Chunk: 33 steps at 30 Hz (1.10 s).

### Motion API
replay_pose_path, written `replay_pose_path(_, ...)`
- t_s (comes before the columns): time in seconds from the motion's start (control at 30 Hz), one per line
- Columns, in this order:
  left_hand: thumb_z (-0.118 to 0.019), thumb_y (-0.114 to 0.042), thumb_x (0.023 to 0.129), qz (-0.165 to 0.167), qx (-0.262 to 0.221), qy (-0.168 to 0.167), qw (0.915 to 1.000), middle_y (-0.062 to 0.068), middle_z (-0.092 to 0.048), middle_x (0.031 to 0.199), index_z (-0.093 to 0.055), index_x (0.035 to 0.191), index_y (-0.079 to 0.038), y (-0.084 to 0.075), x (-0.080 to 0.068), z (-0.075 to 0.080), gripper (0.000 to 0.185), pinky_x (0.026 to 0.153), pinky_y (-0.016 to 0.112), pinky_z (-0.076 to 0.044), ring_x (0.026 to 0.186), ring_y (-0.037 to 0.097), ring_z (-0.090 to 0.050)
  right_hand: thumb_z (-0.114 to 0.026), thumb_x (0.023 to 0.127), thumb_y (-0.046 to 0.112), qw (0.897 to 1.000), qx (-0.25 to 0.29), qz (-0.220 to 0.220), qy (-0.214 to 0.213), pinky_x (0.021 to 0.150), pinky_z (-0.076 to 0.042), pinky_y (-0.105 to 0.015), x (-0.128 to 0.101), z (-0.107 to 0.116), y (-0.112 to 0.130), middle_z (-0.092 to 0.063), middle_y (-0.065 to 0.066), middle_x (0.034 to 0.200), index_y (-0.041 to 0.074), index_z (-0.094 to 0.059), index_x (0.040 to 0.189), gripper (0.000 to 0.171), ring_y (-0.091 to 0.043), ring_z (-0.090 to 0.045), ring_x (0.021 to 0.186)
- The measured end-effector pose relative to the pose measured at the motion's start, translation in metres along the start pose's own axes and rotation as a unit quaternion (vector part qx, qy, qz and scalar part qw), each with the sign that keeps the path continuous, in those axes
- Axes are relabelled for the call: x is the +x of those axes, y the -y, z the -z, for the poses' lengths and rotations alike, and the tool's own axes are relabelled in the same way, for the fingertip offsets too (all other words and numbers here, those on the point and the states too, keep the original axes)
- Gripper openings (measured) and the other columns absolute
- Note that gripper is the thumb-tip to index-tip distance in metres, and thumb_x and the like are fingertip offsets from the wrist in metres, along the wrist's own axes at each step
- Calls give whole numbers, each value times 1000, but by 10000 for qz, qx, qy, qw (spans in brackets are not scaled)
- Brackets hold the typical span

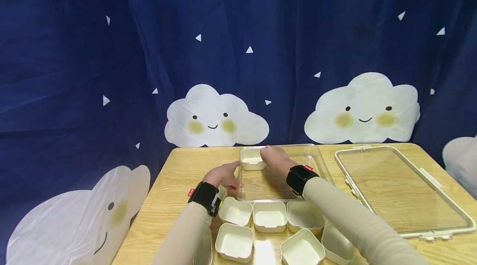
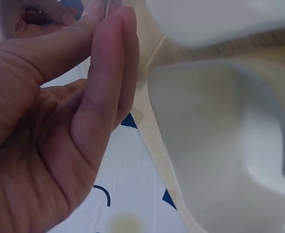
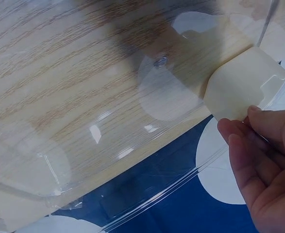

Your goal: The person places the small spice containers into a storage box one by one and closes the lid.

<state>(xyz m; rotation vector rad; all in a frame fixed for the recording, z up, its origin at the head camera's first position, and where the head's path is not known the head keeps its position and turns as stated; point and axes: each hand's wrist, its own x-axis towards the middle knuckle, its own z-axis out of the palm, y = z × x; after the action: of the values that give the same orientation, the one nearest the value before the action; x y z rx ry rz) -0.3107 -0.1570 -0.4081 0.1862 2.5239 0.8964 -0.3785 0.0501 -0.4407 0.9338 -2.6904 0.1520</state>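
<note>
right hand (image 1: 275, 159), thumb and fingertips together, pinches the small cream container (image 1: 253, 165) in the clear tray's (image 1: 268, 184) back left corner — left hand (image 1: 224, 177) pinches the tray's left edge.

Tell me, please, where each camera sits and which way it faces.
Head: on the head, facing forward and down over the table; left hand, right hand and sleeves show.
Left wrist: on that wrist, facing two cream cups; left hand large, part of the right top left.
Right wrist: on that wrist, facing the clear box; only the right hand shows.
Shared: head and right wrist both show the corner cup the right hand pinches.
</note>
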Motion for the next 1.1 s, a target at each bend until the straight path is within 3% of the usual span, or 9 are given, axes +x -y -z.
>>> replay_pose_path(0.3,-80,-7,87,54,122,-109,9999,24,-60,127,-35,156,-7,4,-1,-8,82,66,32,-60,62,16,-68,-66,81,-11,9987,-442,236,-78,55,-55,-42,-7,-8,6,-65,-7,67,8,-62,66,24,-21,-62,62)
replay_pose_path(0.73,-80,-7,87,54,268,-163,9995,23,-59,132,-35,155,-7,-1,-1,-5,82,64,30,-58,63,18,-70,-76,80,-1,9999,12,-44,166,61,-56,-43,-3,-1,5,-70,-10,76,6,-65,73,15,-26,-68,70)
replay_pose_path(1.0,-81,-10,87,142,512,-222,9983,17,-68,113,-35,156,-9,-4,-2,-4,83,69,30,-56,64,17,-70,-73,81,-4,9985,287,-142,446,62,-55,-43,-3,5,1,-70,-12,80,6,-64,79,13,-28,-69,73)
replay_pose_path(1.1,-80,-8,87,193,464,-266,9984,18,-66,116,-35,156,-9,-4,-1,-2,82,66,29,-56,63,16,-69,-72,83,-3,9978,311,-166,562,62,-54,-42,-1,15,-4,-68,-9,81,5,-66,83,10,-26,-67,73)
